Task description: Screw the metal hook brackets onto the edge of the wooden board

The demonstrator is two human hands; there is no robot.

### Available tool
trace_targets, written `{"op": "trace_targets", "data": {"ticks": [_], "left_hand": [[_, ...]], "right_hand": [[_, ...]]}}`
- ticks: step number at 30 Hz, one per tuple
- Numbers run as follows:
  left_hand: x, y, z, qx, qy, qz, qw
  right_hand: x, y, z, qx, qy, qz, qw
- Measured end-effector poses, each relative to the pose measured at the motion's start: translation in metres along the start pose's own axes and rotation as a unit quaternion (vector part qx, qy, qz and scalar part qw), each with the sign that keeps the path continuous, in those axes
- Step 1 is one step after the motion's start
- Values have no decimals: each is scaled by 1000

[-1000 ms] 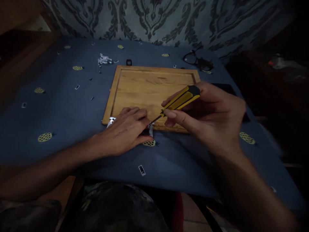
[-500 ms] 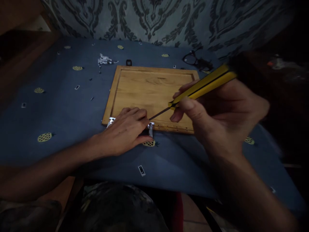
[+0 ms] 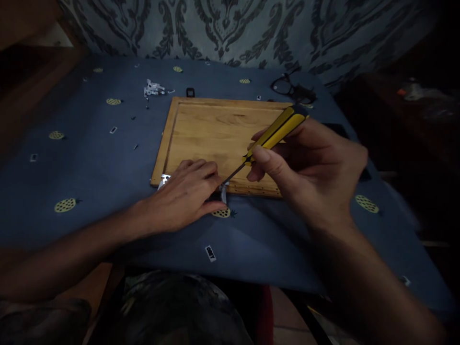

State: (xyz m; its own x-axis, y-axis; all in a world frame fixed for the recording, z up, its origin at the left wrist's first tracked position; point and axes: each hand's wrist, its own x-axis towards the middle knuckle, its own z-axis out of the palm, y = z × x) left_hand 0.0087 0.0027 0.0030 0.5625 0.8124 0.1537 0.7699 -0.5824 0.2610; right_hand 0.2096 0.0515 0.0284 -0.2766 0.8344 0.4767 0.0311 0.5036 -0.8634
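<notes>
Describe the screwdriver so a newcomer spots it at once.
On the blue tablecloth lies a wooden board. Over its right side, the right hand holds the screwdriver, tip by a silvery hinge. Its yellow-and-black handle sets it apart from that metal.

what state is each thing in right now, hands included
wooden panel: lying flat on the blue tablecloth
screwdriver: tilted, tip down at a metal fitting
right hand: closed around the screwdriver
left hand: over the panel's near edge, fingers bent
loose metal pieces: heaped together
glasses: folded or open, too dark to tell
</notes>
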Motion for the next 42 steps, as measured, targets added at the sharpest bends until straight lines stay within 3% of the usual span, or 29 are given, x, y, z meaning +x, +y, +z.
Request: {"op": "trace_targets", "data": {"ticks": [14,21,29,37,42], "left_hand": [[1,2,-3,-1,-15,-11,1000],[0,0,1,5,-3,-2,1000],[0,1,0,11,-6,-5,1000],[0,0,1,13,1,2,1000],[0,2,0,5,-11,-10,1000]], "right_hand": [[-1,0,-3,7,-43,20,999],[0,-3,-10,-15,-97,28,995],[-5,6,-2,-27,-33,21,999],[1,4,-11,-32,-99,30,994],[-2,6,-6,-17,-79,25,996]]}}
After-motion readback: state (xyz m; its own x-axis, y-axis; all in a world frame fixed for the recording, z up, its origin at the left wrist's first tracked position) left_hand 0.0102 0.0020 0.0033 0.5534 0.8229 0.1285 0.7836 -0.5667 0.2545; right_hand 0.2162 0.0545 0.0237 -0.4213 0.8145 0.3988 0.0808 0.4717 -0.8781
